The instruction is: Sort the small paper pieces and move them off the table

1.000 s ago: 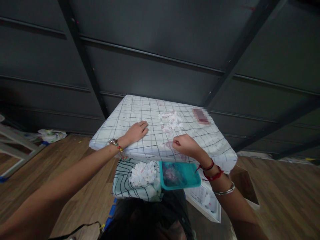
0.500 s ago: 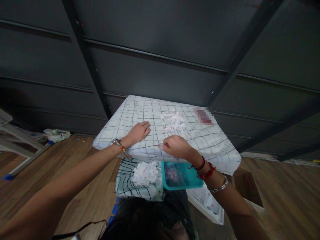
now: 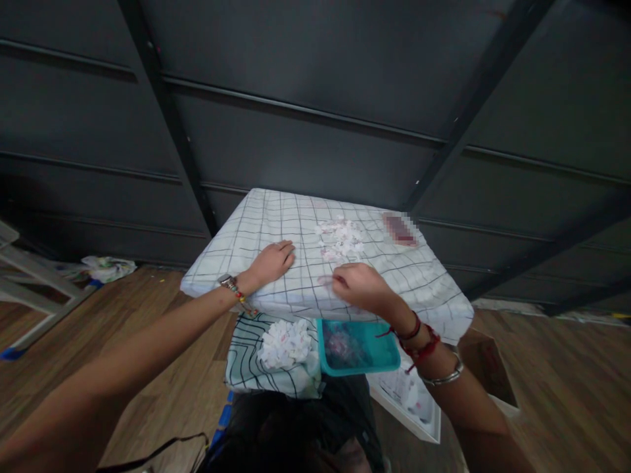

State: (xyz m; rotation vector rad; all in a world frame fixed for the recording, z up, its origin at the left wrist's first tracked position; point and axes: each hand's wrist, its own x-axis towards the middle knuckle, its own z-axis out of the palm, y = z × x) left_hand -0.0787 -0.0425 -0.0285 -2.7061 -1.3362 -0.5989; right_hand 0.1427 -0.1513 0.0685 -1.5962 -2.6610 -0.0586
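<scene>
My left hand (image 3: 273, 263) lies flat on the checkered cloth (image 3: 231, 263), palm down, with its fingers stretched out and nothing in them. My right hand (image 3: 362, 287) is closed in a pinch low over the cloth near its front edge. A small, thin, see-through pinkish piece (image 3: 325, 280) shows at those fingertips; its kind is too faint to make out. Just beyond both hands lies a loose heap of small white paper-like pieces (image 3: 342, 238). Below the table edge, a teal plastic tray (image 3: 387, 351) holds a pile of clear pinkish bits (image 3: 345, 347).
Another pile of white pieces (image 3: 286, 343) rests on a green striped cloth (image 3: 241, 361) by my lap. A blurred dark red item (image 3: 400, 230) is at the table's back right. A white box (image 3: 419, 420) and a cardboard box (image 3: 488, 368) stand lower right. Dark panels (image 3: 305, 151) rise behind.
My right hand has shifted slightly to the right, remaining in a pinch. My left hand stays in place on the cloth.
</scene>
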